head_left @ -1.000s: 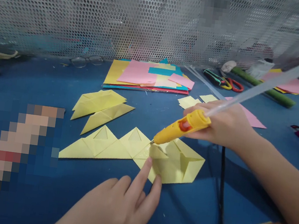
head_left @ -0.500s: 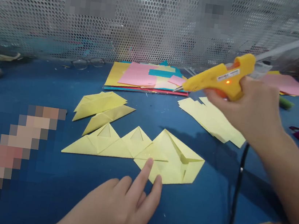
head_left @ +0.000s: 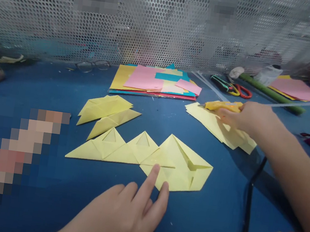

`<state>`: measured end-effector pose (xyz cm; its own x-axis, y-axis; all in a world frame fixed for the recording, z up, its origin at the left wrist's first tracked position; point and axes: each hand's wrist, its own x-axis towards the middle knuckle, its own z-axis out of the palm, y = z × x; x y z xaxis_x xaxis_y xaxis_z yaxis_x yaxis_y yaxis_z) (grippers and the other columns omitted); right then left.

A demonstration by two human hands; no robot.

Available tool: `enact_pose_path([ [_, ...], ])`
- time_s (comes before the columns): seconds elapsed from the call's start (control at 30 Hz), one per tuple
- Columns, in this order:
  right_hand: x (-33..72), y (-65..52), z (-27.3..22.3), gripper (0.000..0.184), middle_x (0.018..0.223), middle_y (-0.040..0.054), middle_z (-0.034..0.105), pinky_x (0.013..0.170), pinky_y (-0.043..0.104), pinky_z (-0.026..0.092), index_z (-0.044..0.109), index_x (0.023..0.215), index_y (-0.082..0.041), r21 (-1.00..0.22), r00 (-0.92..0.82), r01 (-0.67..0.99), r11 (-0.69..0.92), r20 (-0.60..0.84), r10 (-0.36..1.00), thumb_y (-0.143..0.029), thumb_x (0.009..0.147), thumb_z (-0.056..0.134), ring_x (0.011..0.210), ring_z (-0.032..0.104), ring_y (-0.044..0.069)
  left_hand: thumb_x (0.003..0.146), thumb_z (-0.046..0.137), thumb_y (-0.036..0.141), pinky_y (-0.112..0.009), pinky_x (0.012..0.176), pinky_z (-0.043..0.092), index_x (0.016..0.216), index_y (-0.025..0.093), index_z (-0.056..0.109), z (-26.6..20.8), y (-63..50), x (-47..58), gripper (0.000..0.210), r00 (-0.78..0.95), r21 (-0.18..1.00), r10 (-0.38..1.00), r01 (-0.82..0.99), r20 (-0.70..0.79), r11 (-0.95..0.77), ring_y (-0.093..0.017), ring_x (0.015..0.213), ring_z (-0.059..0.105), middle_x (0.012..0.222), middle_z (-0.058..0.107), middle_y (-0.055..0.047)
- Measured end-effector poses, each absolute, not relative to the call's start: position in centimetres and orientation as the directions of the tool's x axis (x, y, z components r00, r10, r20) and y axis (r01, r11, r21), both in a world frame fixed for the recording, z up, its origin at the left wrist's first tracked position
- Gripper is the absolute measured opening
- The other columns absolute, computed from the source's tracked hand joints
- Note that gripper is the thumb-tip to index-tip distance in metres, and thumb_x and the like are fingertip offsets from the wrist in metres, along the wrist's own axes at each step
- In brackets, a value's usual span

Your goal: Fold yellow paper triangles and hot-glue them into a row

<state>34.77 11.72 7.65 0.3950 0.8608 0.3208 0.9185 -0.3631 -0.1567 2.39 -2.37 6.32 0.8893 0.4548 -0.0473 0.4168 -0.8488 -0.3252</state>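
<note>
My left hand [head_left: 128,207] rests at the near edge of a yellow folded paper strip [head_left: 121,153], made of joined pieces with triangular peaks. Its index finger and thumb are apart, the fingertips touching the right-hand piece [head_left: 176,172], whose flap stands partly unfolded. My right hand [head_left: 253,119] is wrapped round a yellow hot glue gun [head_left: 223,106], held low over a pile of pale yellow paper pieces [head_left: 219,128]. The gun's nozzle points left; whether it touches the pile I cannot tell. Two folded yellow pieces [head_left: 106,107] lie behind the strip's left part.
Coloured paper sheets [head_left: 122,77] are stacked at the back. Scissors [head_left: 244,91], a clear glue stick [head_left: 210,86], a green roll [head_left: 274,95] and pink paper [head_left: 304,90] lie back right. The gun's black cord [head_left: 247,215] crosses the right side. Eyeglasses [head_left: 93,65] lie by the perforated metal screen [head_left: 155,24].
My right hand has lowered the glue gun from the air down over the pale yellow pile, turning it flatter. My left hand and the folded strip have stayed in place.
</note>
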Motion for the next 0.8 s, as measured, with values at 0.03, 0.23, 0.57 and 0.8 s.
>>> enact_pose_path([
  [0.03, 34.5, 11.6, 7.8, 0.043, 0.050, 0.0068, 0.052, 0.049, 0.034, 0.030, 0.043, 0.057, -0.025, -0.147, 0.384, 0.923, -0.355, 0.354, 0.853, -0.055, 0.062, 0.073, 0.048, 0.045, 0.020, 0.088, 0.039, 0.006, -0.025, 0.048, 0.054, 0.135, 0.011, 0.050, 6.3, -2.4, 2.4, 0.048, 0.888, -0.320, 0.457, 0.417, -0.056, -0.850, -0.016, 0.059, 0.067, 0.135, 0.052, -0.025],
  [0.23, 30.0, 8.9, 9.2, 0.033, 0.073, 0.0043, 0.058, 0.057, 0.029, 0.035, 0.049, 0.078, -0.022, -0.182, 0.030, 0.983, 0.032, 0.327, 0.945, -0.051, 0.077, 0.065, 0.063, 0.051, 0.018, 0.090, 0.031, 0.007, -0.028, 0.059, 0.052, 0.136, 0.013, 0.047, 5.9, -2.4, 2.1, 0.049, 0.877, -0.313, 0.479, 0.450, -0.021, -0.837, -0.018, 0.078, 0.068, 0.139, 0.052, -0.019],
  [0.57, 24.6, 5.7, 7.1, 0.055, 0.062, -0.0066, 0.047, 0.050, 0.023, 0.024, 0.038, 0.068, -0.022, -0.418, -0.782, 0.565, 0.711, 0.004, 0.624, -0.063, 0.065, 0.073, 0.055, 0.040, 0.010, 0.097, 0.038, 0.036, -0.042, 0.095, 0.025, 0.122, 0.031, 0.058, 3.9, -2.0, 1.6, 0.032, 0.718, -0.071, 0.640, 0.679, 0.273, -0.731, -0.025, 0.117, 0.047, 0.126, 0.065, 0.003],
  [0.8, 24.0, 4.9, 6.5, 0.044, 0.062, -0.0050, 0.052, 0.051, 0.026, 0.021, 0.041, 0.066, -0.021, -0.254, -0.809, 0.526, 0.812, 0.146, 0.570, -0.056, 0.072, 0.069, 0.055, 0.042, 0.012, 0.100, 0.037, 0.036, -0.034, 0.095, 0.028, 0.120, 0.026, 0.057, 3.3, -2.0, 1.5, 0.030, 0.738, -0.135, 0.578, 0.650, 0.349, -0.748, -0.020, 0.113, 0.048, 0.123, 0.067, 0.000],
])
